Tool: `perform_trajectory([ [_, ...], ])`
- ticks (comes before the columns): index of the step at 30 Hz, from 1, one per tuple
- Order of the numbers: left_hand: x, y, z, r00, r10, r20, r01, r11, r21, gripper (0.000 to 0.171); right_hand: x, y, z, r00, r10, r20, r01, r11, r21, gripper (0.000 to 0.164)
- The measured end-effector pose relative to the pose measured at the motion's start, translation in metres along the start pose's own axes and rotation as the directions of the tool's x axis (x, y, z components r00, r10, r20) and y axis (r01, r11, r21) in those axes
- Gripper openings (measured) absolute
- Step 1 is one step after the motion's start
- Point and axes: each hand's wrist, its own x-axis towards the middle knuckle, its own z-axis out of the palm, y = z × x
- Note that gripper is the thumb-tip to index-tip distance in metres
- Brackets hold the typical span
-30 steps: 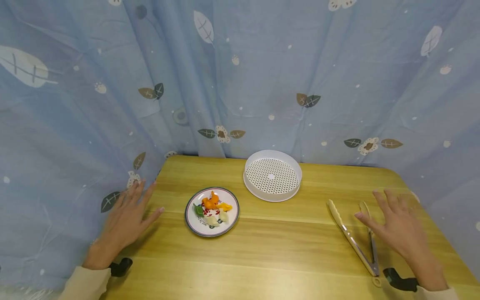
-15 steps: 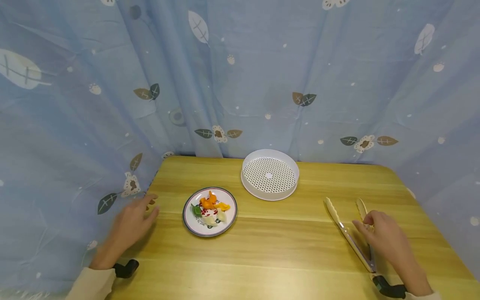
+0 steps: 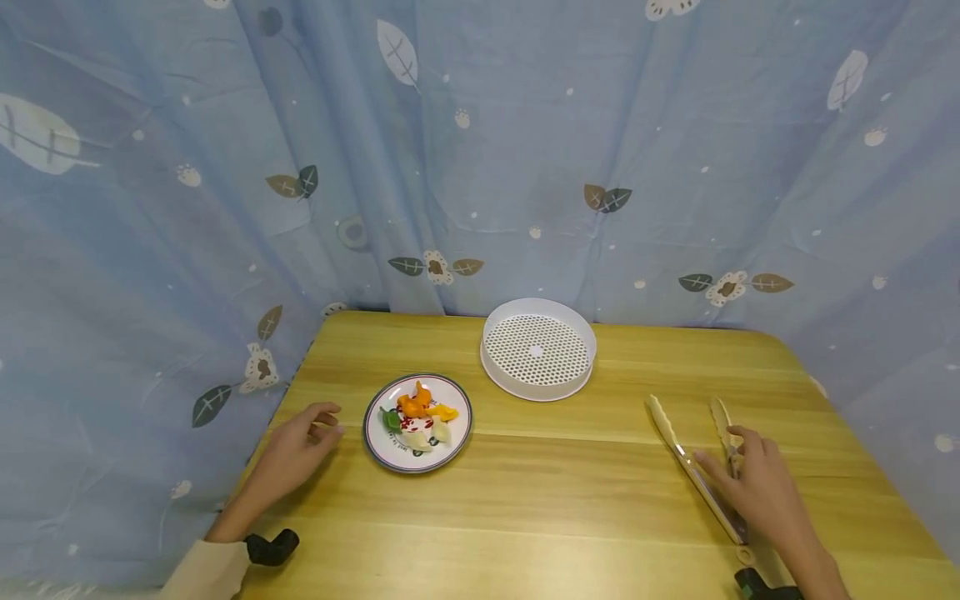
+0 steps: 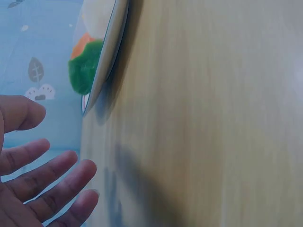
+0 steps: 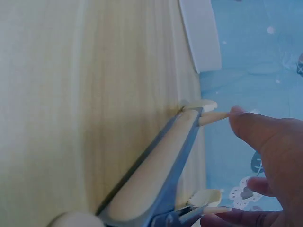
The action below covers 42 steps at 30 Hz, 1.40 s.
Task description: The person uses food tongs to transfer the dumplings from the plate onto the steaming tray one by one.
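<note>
My left hand [image 3: 296, 447] hovers over the left side of the table, just left of a round dark-rimmed plate [image 3: 459, 446]. Its fingers are loosely bent, with nothing held. On the plate lie small orange pieces [image 3: 412, 407], a yellow piece [image 3: 444, 412], a green piece [image 3: 391, 420] and cream dumpling-like pieces [image 3: 417, 440]. At the right, my right hand [image 3: 759, 483] reaches over metal tongs [image 3: 705, 489] with cream scalloped tips. The thumb [image 5: 258, 130] overlaps one arm of the tongs, while the other fingers are right at the second arm. Both arms stand spread apart.
A white round perforated tray [image 3: 489, 370] with a raised wall stands at the back middle of the wooden table [image 3: 570, 508]. Behind the table hangs a blue curtain [image 3: 517, 150] printed with leaves, running round both sides.
Both hands came down from a raised, spread pose. The left shifted right towards the plate; the right moved left and lower onto the tongs. Tongs, plate and tray stayed in place.
</note>
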Motion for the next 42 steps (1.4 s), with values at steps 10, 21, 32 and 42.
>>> perform_trajectory([
  [10,0.0,0.001,0.024,0.991,-0.118,0.057,0.124,0.986,-0.112,0.04,-0.009,0.005,0.005,0.987,0.103,0.126,-0.107,0.994,0.031,0.083],
  [21,0.008,0.007,0.039,0.985,-0.119,0.127,0.138,0.98,-0.145,0.046,-0.011,0.001,0.007,0.967,0.154,0.201,-0.133,0.985,-0.113,0.09],
  [32,0.011,0.006,0.047,0.979,-0.117,0.168,0.148,0.971,-0.188,0.057,-0.008,-0.006,0.005,0.954,0.2,0.224,-0.183,0.979,-0.094,0.089],
  [42,0.012,0.001,0.046,0.961,-0.156,0.228,0.221,0.929,-0.296,0.06,0.002,0.002,-0.006,0.96,0.163,0.226,-0.167,0.986,-0.003,0.11],
])
